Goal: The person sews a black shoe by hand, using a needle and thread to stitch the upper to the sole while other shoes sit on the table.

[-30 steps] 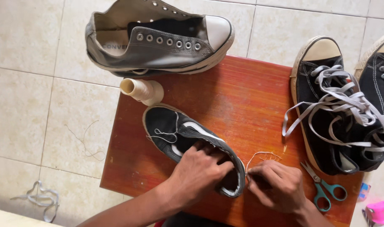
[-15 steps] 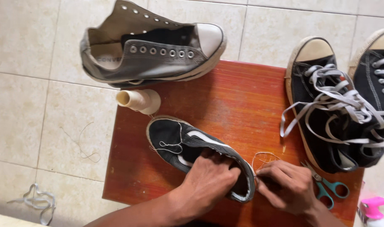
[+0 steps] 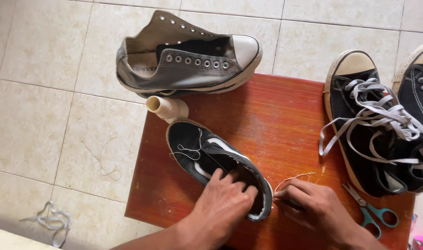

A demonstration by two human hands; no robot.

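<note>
A small black sneaker (image 3: 200,148) with a white side stripe lies on its side on the red-brown wooden stool (image 3: 276,120). My left hand (image 3: 225,201) grips its heel end, fingers curled over the opening. Just to the right, my right hand (image 3: 308,206) is pinched against the sneaker's white heel edge, closed on something thin that I cannot make out. A pale thread (image 3: 292,178) loops up from those fingertips. A cream spool of thread (image 3: 167,107) lies at the stool's far left corner.
A grey low-top shoe without laces (image 3: 188,62) sits on the tiled floor beyond the stool. Two black high-top shoes with grey laces, one (image 3: 373,125) beside the other (image 3: 419,92), rest at the right. Teal-handled scissors (image 3: 373,213) lie near my right hand. A loose lace (image 3: 49,222) lies at the lower left.
The view has shifted slightly. Both hands stay at the sneaker's heel, with the right hand still working the thread close to the heel edge.
</note>
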